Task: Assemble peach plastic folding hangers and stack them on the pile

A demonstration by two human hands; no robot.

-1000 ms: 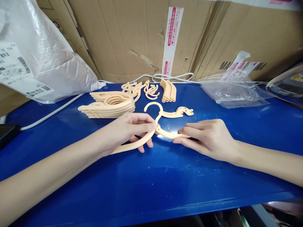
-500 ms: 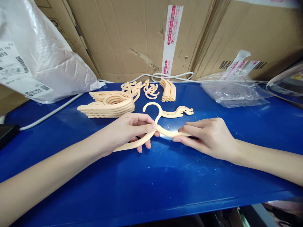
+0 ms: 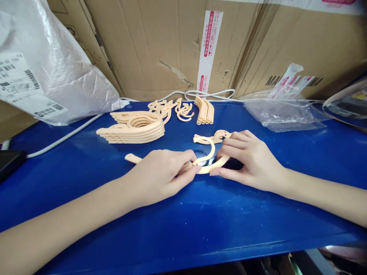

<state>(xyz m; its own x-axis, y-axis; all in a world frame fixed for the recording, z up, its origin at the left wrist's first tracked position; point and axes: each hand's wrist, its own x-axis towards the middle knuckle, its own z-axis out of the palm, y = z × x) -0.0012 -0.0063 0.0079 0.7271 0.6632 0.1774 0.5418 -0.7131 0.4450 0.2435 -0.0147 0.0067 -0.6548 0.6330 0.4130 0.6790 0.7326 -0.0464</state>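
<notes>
A peach plastic folding hanger (image 3: 207, 163) lies on the blue table (image 3: 183, 214) between my hands. My left hand (image 3: 162, 172) covers its left arm, fingers closed over the middle joint; the arm's tip sticks out at the left. My right hand (image 3: 249, 158) grips the hanger's right arm, fingers curled over it. The hook curves up between the two hands. Just behind it lies a loose peach hanger piece (image 3: 218, 136), touching my right fingertips.
A stack of folded peach hangers (image 3: 134, 128) sits behind my left hand, with loose hooks (image 3: 183, 109) and a bundle of arm pieces (image 3: 205, 110) farther back. Cardboard boxes (image 3: 172, 46) wall the rear. A white bag (image 3: 43, 68) is left, clear plastic bags (image 3: 283, 109) right.
The hanger has been turned and folded: its hook swung from pointing up-left to lying between my hands. My left hand rolled over on top of it, and my right hand moved up and left.
</notes>
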